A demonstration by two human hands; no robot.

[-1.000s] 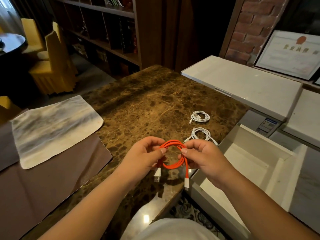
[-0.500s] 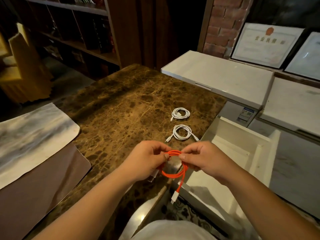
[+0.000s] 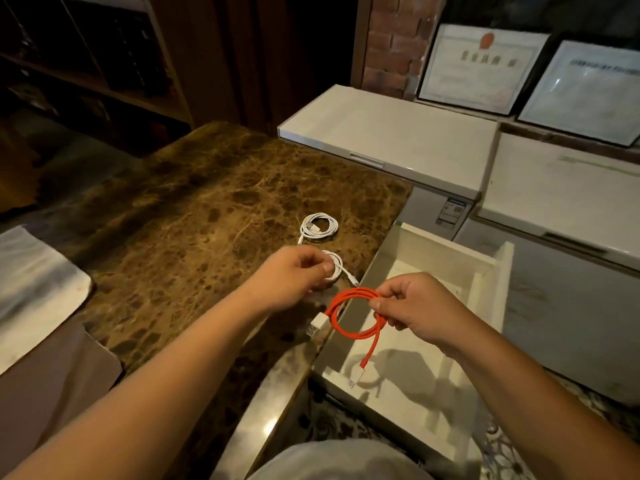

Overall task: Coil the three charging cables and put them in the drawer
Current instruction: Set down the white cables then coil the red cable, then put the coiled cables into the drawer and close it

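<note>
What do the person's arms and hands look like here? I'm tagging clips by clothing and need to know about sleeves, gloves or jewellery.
Both forearms are bare right down to the bottom edge of the picture, so no sleeves show. The left hand and right hand wear no gloves, and no watch, bracelet or ring is visible. Fingernails look short and unpainted. A pale garment shows at the bottom edge.

Right hand point(image 3: 420, 308) pinches coiled orange cable point(image 3: 356, 315) above open white drawer point(image 3: 498, 271); one plug end dangles into the drawer, the other sticks out left over the marble table point(image 3: 194, 209) edge. Left hand point(image 3: 291, 275) rests on near white cable point(image 3: 336, 268), fingers closing on it. Far white cable point(image 3: 318, 227) lies coiled just beyond, untouched.
</note>
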